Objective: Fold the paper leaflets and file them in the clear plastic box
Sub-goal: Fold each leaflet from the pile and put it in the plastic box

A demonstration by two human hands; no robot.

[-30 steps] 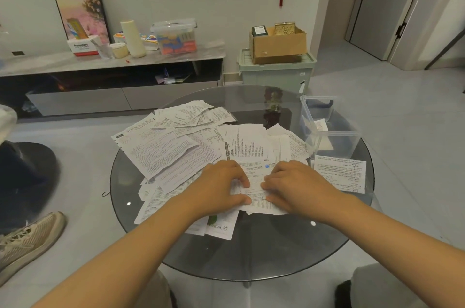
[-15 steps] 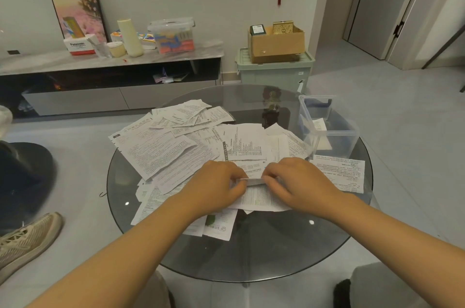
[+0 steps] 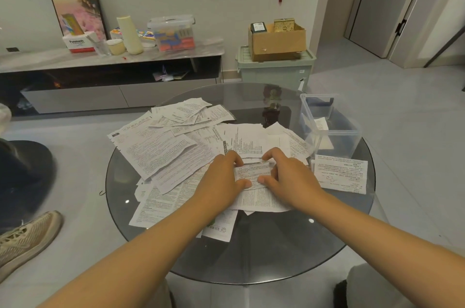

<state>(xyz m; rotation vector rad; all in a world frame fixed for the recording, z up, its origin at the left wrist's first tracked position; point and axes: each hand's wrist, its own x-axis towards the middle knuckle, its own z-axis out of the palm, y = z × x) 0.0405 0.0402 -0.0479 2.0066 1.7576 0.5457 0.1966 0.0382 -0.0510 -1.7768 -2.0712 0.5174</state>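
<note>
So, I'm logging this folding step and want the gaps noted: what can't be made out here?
Head view only:
- Leaflet ends: covered by left hand and right hand.
- Its print: too small.
- Plastic box contents: blurred through the clear wall.
- Lower papers: overlapped.

Leaflets (image 3: 161,149) spread across the counter (image 3: 264,252) at frame centre; a plastic box (image 3: 329,126) stands at right, one leaflet sheet (image 3: 339,173) lying just below it.
</note>
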